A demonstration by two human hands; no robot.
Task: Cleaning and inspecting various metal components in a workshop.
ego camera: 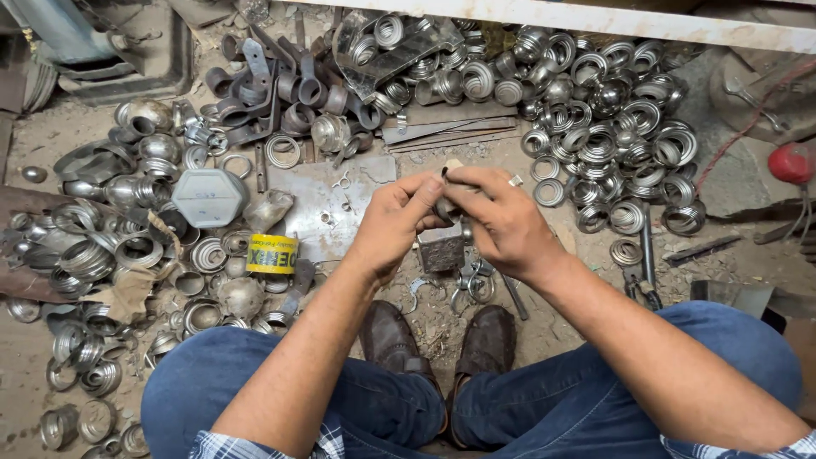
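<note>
My left hand (393, 223) and my right hand (501, 219) meet in the middle of the view, fingertips pinched together on a small metal piece (448, 170) that is mostly hidden between them. A ring shows on a finger of my right hand. Just below the hands stands a small dark metal block (442, 249) on the ground. My knees in blue jeans and two brown shoes (442, 344) fill the bottom of the view.
A heap of shiny ribbed metal rings (612, 127) lies at the upper right, with more rings and domed caps (127, 238) on the left. Dark pipe clamps (272, 85) sit at top centre. Nearby are a yellow tape roll (272, 253), a grey hexagonal lid (208, 197), a flat steel sheet (327, 200) and pliers (642, 280).
</note>
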